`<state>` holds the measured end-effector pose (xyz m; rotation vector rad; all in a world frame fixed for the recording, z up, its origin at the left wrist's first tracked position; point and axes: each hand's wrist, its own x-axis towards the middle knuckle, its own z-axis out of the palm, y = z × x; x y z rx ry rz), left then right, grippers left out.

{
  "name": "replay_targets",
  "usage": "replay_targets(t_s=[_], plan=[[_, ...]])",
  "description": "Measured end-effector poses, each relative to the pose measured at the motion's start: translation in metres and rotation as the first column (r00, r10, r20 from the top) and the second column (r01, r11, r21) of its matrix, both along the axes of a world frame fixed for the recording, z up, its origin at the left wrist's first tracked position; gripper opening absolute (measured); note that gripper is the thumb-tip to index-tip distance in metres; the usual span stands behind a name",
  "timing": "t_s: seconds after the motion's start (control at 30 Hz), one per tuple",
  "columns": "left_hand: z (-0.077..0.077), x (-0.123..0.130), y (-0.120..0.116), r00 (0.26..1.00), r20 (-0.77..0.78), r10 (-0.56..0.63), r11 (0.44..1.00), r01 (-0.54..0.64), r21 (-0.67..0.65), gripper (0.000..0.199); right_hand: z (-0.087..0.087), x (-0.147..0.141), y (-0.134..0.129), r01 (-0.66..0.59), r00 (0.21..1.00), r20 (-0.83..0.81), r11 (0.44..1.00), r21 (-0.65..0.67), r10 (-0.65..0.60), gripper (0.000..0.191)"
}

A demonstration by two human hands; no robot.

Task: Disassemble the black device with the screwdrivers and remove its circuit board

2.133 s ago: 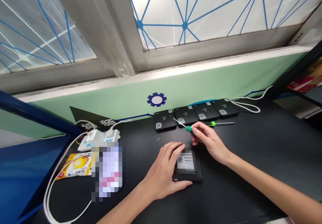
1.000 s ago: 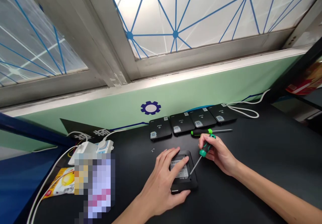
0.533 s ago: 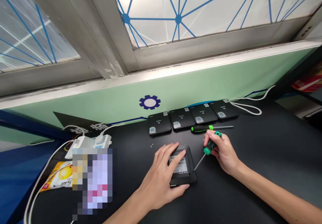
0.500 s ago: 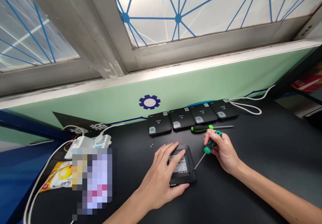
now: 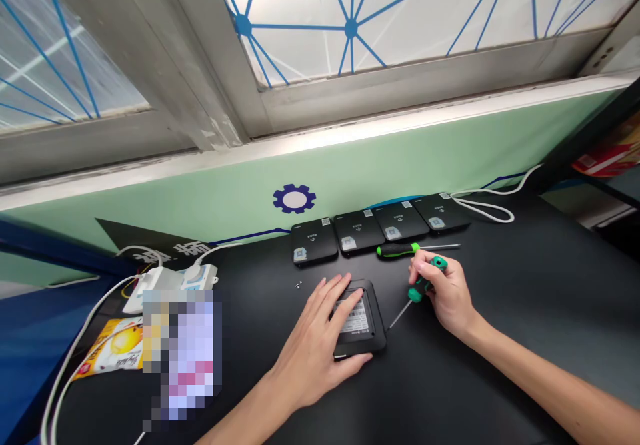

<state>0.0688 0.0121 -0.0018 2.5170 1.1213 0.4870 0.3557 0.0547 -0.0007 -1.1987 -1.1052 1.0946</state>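
Left hand (image 5: 320, 342): our grip spreads over the device (image 5: 379, 318).
Right hand (image 5: 447, 292): our grip pinches the teal screwdriver (image 5: 415, 293).

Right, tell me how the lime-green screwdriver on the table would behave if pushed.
The lime-green screwdriver looks stiff, given its straight metal shaft. Its thick handle probably makes that end heavier. The rounded grip might roll.

From my head, my camera faces forward and down, near above my left hand (image 5: 317, 345) and right hand (image 5: 450, 295), across the smooth black tabletop (image 5: 255, 352) to the pale green wall (image 5: 350, 165) and grey metal window frame (image 5: 300, 108).
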Motion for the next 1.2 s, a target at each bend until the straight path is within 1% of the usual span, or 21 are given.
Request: replay_targets(t_s=[0.17, 0.37, 0.43, 0.93, 1.2], plan=[[0.003, 0.000, -0.001, 1.000, -0.025, 0.005, 1.000, -0.005, -0.003, 0.104, 0.001, -0.005, -0.006, -0.008, 0.999, 0.049, 0.995, 0.102, 0.003, 0.043], [0.002, 0.000, -0.002, 1.000, -0.030, 0.007, 1.000, -0.007, 0.005, 0.100, 0.003, -0.006, -0.010, 0.088, 0.995, 0.040, 0.982, 0.165, -0.096, 0.044], [0.002, 0.001, -0.002, 0.999, -0.044, 0.007, 1.000, -0.007, 0.004, 0.100, 0.005, -0.006, -0.011, 0.097, 0.993, 0.052, 0.981, 0.171, -0.107, 0.044], [0.002, 0.002, -0.002, 0.998, -0.069, 0.014, 1.000, -0.013, 0.021, 0.099, 0.013, -0.007, -0.016, 0.091, 0.977, 0.158, 0.947, 0.306, -0.145, 0.039], [0.003, 0.002, -0.002, 0.998, -0.061, 0.017, 0.999, -0.015, 0.036, 0.100, 0.016, -0.007, -0.020, 0.047, 0.972, 0.196, 0.927, 0.372, -0.128, 0.037]])
